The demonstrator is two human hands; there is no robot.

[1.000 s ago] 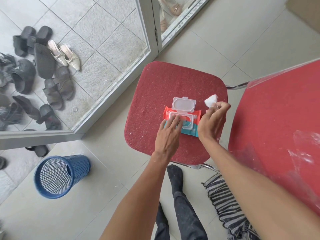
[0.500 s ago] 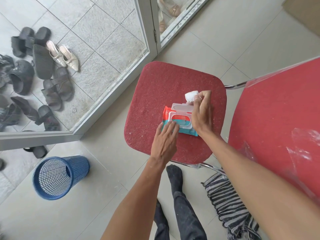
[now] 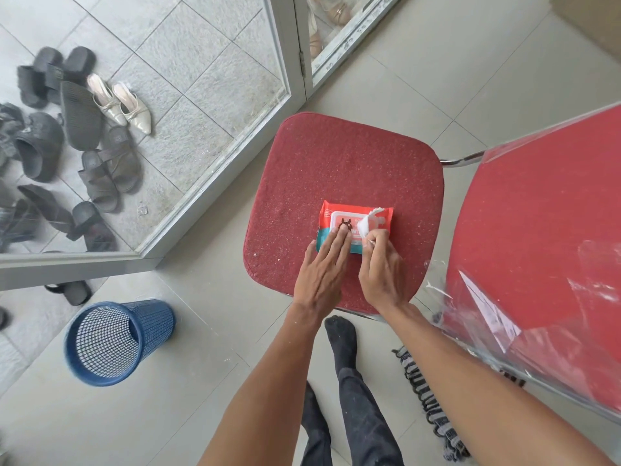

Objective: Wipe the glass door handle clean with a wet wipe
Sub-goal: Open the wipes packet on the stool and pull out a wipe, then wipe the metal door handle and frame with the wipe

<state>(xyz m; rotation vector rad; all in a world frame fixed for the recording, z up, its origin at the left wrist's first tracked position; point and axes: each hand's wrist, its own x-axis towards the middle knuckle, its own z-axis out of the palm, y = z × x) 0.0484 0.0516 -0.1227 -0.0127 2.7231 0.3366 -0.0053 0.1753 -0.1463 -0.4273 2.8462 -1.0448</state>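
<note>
The left hand (image 3: 323,271) lies flat, fingers together and stretched forward, its fingertips pressing on the lid of a wet wipe pack (image 3: 353,226). It grips nothing; it seems to be there to pin the pack down and press the lid shut. The right hand (image 3: 380,268) is just beside it, fingers curled and pinched on a white wet wipe (image 3: 369,220), whose loose end stands up over the right part of the pack. The knuckles of this hand also rest against the pack's near edge, likely helping to push the lid closed while keeping the wipe off the dusty seat.

The pack, red and teal, sits on the near half of a red chair seat (image 3: 339,169), which serves as the surface within easy reach. A second red chair (image 3: 544,210), partly wrapped in clear plastic, stands to the right. On the floor to the left a blue mesh bin (image 3: 117,344) leans, perhaps ready for the used wipe. Beyond the seat is the glass door (image 3: 208,82) with its pale frame; sandals lie outside. The door handle itself is not in view, so the wiping has not yet begun.
</note>
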